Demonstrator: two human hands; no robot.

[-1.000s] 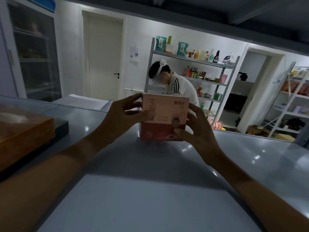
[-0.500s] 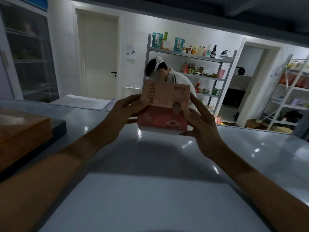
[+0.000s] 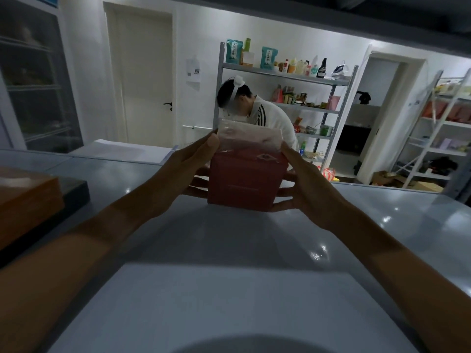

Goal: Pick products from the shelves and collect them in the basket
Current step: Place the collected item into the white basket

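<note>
My left hand (image 3: pixel 188 164) and right hand (image 3: pixel 303 184) clasp the red box (image 3: pixel 246 182) from either side. I have tipped it forward since a second ago, so it is still being inspected; no basket shows.

dim foreground | bright far wall (image 3: pixel 293 34) | counter (image 3: pixel 382 220) glare | wide-angle edge bending

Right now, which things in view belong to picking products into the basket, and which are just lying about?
Job:
- red box, held in both hands: left hand, right hand
- shelves with products, at the back wall
No basket shows.

Lying about:
- wooden box on the counter, far left
- white sheet on the counter
- another person by the shelves
</note>
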